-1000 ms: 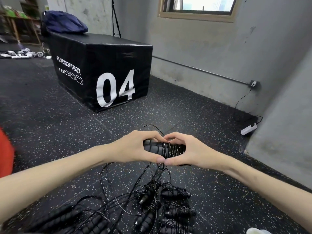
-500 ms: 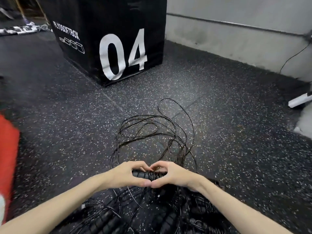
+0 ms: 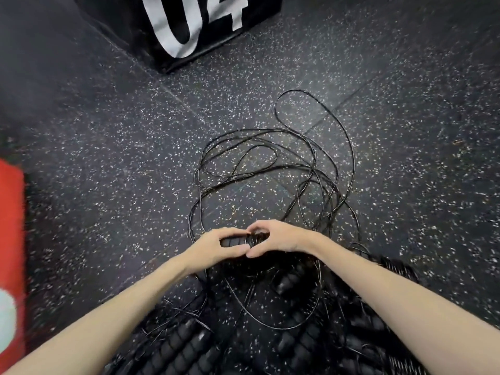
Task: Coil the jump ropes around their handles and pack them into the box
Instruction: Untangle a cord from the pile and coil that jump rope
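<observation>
Both grips closed on one bundle: I see the left hand (image 3: 216, 246) and right hand (image 3: 278, 236) curled round a ribbed black handle (image 3: 234, 242) wound with rope, thumbs and forefingers nearly touching. Head view: bundle held low over the speckled floor (image 3: 108, 158). Loose rope loops (image 3: 270, 169) sprawl just beyond the hands. More handles (image 3: 189, 345), blurred, lie beneath the forearms. Black box marked 04 (image 3: 189, 23) well apart, far side. Red object (image 3: 10, 239) at left edge.

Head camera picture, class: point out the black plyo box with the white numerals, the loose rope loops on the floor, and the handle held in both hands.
black plyo box (image 3: 140, 28): head view, on its dark left face.
loose rope loops (image 3: 349, 147): head view, on the outer right strand.
handle (image 3: 233, 242): head view, on the ribbed grip between finger and thumb.
</observation>
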